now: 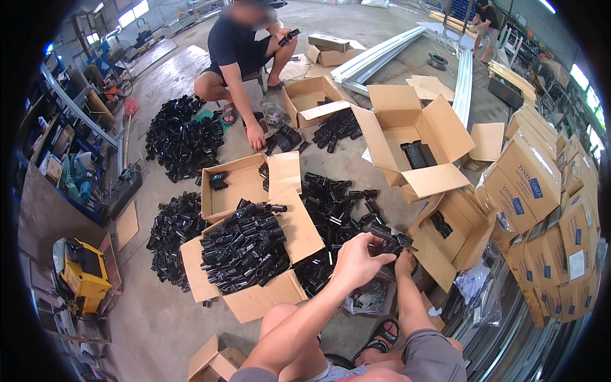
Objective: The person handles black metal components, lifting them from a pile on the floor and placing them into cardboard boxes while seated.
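My left hand (358, 260) is closed around a black tube-shaped fitting (389, 240), thumb and fingers pinching its left part. Against the fitting's lower right end, my right hand (406, 263) has its fingers closed; whether they also hold something small is hidden. Below both hands sits a clear plastic bag (370, 298) of small pieces I cannot make out. Loose black fittings (331, 204) lie heaped just beyond. To my right, an open carton (463, 239) has a few black fittings inside. A carton flap (299, 219) at left adjoins a heaped pile of black fittings (245, 248).
Across from me a seated person (238, 57) reaches toward fittings on the floor and holds one. Other open cartons (398, 130) stand around. Stacked closed cartons (522, 184) and long metal profiles (509, 344) line the right. A yellow machine (83, 274) stands at left.
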Action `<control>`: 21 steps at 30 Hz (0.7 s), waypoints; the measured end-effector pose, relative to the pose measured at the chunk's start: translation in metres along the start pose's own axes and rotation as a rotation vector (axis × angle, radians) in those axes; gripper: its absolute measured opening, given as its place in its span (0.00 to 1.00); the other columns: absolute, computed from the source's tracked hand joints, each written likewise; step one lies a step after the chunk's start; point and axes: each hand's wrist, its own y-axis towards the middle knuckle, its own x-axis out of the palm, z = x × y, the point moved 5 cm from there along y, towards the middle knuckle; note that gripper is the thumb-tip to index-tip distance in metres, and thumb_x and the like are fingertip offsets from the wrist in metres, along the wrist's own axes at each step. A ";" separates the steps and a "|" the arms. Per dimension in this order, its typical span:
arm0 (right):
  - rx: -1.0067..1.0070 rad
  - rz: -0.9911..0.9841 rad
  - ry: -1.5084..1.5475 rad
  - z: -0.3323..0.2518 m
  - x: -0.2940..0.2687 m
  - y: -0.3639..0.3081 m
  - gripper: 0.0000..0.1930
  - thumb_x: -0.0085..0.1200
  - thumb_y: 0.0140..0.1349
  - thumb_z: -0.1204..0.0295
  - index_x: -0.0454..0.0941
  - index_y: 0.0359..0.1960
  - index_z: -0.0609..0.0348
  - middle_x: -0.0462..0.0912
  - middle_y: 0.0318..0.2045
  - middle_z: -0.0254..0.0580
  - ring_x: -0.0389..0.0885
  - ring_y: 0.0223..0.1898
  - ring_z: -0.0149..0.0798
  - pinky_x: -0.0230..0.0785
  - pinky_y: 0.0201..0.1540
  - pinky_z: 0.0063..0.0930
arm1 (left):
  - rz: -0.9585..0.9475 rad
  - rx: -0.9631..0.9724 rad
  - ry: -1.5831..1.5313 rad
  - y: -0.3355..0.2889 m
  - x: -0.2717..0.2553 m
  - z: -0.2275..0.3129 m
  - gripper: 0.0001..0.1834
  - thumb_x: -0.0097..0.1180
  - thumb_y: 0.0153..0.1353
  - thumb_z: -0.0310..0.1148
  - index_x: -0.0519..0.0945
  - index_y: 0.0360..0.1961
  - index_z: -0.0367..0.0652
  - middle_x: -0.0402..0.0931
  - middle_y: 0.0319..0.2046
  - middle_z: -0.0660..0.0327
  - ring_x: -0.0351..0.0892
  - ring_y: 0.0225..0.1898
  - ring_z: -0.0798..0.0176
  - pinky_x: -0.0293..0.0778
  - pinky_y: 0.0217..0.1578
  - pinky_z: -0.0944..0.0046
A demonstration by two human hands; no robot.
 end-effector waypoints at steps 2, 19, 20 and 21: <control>-0.081 -0.044 -0.044 -0.018 0.000 -0.021 0.15 0.52 0.64 0.69 0.73 0.51 0.59 0.79 0.50 0.53 0.79 0.52 0.55 0.71 0.55 0.48 | 0.047 0.044 0.085 -0.006 -0.010 -0.001 0.23 0.73 0.48 0.37 0.82 0.41 0.33 0.83 0.31 0.56 0.81 0.33 0.67 0.76 0.37 0.64; -0.620 -0.300 0.461 -0.161 -0.302 -0.111 0.09 0.57 0.62 0.71 0.75 0.37 0.65 0.82 0.30 0.55 0.84 0.34 0.53 0.74 0.39 0.41 | 0.186 0.218 0.199 -0.019 -0.022 -0.003 0.24 0.70 0.45 0.40 0.84 0.43 0.39 0.83 0.40 0.49 0.84 0.43 0.50 0.78 0.46 0.56; -0.761 -0.157 0.456 -0.165 -0.325 -0.117 0.08 0.58 0.60 0.73 0.76 0.37 0.65 0.81 0.37 0.56 0.82 0.41 0.54 0.73 0.45 0.41 | 0.193 0.219 0.249 -0.018 -0.017 -0.007 0.23 0.69 0.46 0.40 0.84 0.43 0.40 0.83 0.40 0.49 0.83 0.43 0.50 0.78 0.46 0.55; -0.916 -0.019 0.415 -0.182 -0.360 -0.133 0.08 0.60 0.58 0.75 0.76 0.37 0.63 0.78 0.45 0.54 0.77 0.49 0.55 0.69 0.51 0.41 | 0.210 0.252 0.316 -0.022 -0.018 -0.006 0.22 0.69 0.46 0.38 0.85 0.43 0.41 0.83 0.39 0.50 0.83 0.43 0.48 0.77 0.46 0.54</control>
